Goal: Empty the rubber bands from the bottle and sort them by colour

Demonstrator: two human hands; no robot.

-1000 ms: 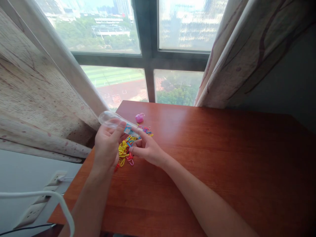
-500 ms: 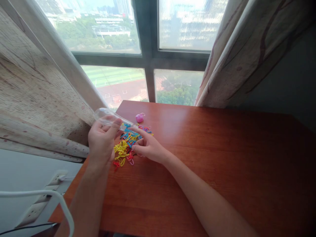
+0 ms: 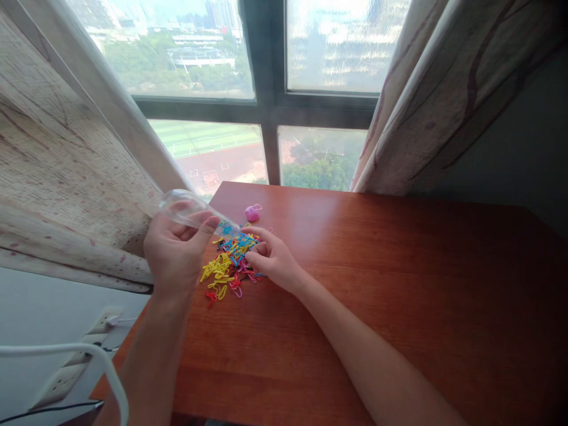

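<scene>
My left hand (image 3: 177, 242) is wrapped round a clear plastic bottle (image 3: 184, 207), which tilts with its narrow end low and to the right. Some blue rubber bands (image 3: 228, 229) show at that narrow end; whether all are inside it I cannot tell. By the bottle's lower end is my right hand (image 3: 273, 254), its index finger stretched toward the mouth and its thumb apart below. Beneath both hands lies a loose pile of coloured rubber bands (image 3: 217, 266), yellow, red, blue and pink. The right fingers partly hide the pile.
A small round pink object (image 3: 252, 213) with a loop rests behind the pile. The brown wooden table (image 3: 355, 307) reaches to the window (image 3: 268, 112). Curtains (image 3: 71, 136) hang on both sides. A white cable (image 3: 102, 355) and wall sockets (image 3: 60, 381) are at the lower left.
My left hand and the bottle have shifted slightly left. My right hand has moved a little to the right, and its index finger has drawn back along the bottle's lower end.
</scene>
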